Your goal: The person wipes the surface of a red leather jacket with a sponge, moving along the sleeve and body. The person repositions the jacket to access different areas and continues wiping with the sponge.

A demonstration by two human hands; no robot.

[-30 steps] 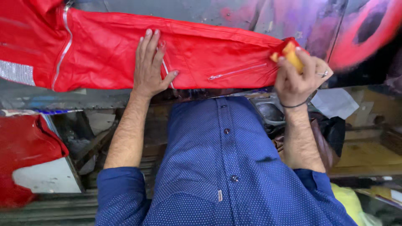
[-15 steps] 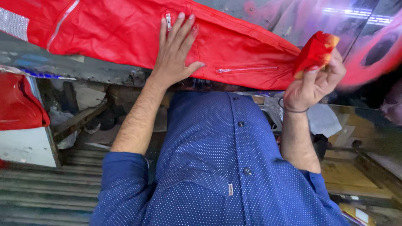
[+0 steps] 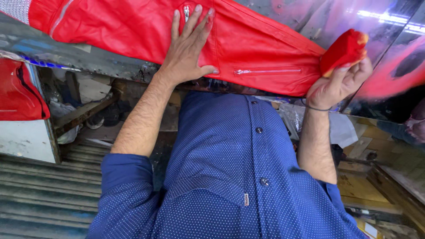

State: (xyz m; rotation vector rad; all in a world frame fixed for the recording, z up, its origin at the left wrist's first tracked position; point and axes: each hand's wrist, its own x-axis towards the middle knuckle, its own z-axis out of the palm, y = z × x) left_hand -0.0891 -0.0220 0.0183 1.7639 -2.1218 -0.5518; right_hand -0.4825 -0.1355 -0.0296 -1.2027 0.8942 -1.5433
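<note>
red jacket [image 3: 133, 31] covers bench | free gap: btwn hands

We seem to be in a small garment workshop. A worn, paint-stained worktable [image 3: 88, 59] carries a red leather jacket [image 3: 256, 48], with more red pieces [image 3: 20, 95] beside it. Beneath lie a corrugated metal shutter [image 3: 40, 186], cardboard scraps [image 3: 354, 186] and clutter.
</note>
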